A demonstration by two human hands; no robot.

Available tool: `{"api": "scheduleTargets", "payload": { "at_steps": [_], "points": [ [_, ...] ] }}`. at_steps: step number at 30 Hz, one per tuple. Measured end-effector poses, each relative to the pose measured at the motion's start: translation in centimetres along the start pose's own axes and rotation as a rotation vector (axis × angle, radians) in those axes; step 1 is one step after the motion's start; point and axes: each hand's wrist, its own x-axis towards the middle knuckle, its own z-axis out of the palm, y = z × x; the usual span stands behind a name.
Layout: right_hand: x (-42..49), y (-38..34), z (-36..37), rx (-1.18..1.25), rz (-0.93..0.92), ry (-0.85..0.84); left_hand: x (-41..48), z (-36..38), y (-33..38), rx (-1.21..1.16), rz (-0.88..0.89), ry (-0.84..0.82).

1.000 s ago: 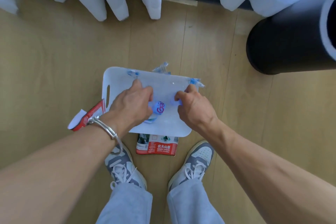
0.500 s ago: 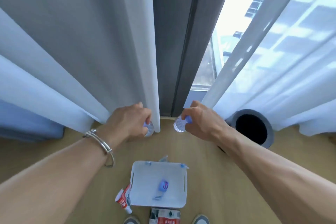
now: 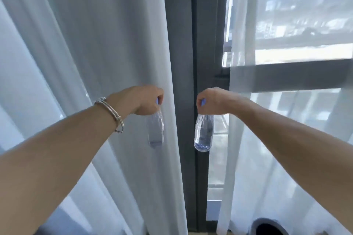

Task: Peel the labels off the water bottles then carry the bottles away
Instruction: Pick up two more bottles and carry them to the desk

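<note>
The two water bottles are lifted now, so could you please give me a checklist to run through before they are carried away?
1. Left hand grips the neck of its bottle: ok.
2. Right hand grips the neck of its bottle: ok.
3. Labels off: ok; both bottles look bare and clear.
4. Caps on: ok; a blue cap peeks from each fist.
5. Bottles hang clear of each other: ok, with the dark window frame between them.
6. Way ahead free: not ok; white curtains and the window stand directly in front, so a turn looks needed.
</note>
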Motion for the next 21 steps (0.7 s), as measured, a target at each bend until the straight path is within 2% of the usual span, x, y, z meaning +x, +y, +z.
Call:
{"api": "scheduleTargets", "payload": {
  "at_steps": [5, 10, 15, 21],
  "points": [
    [-2.3, -3.7, -10.8, -0.033, -0.048, 0.237, -3.9, -10.1, 0.7, 0.042, -0.043, 0.291],
    [-3.9, -5.7, -15.0, -0.051, -0.06, 0.366, -6.3, -14.3, 2.1, 0.17, -0.105, 0.589],
    [-4.9, -6.3, -17.0, -0.01, -0.022, 0.425, -7.2, -16.5, 3.2, 0.205, -0.132, 0.624],
    [-6.3, -6.5, -18.6, -0.061, -0.092, 0.447, -7.4, -17.2, 3.6, 0.163, -0.12, 0.652]
  ]
}}
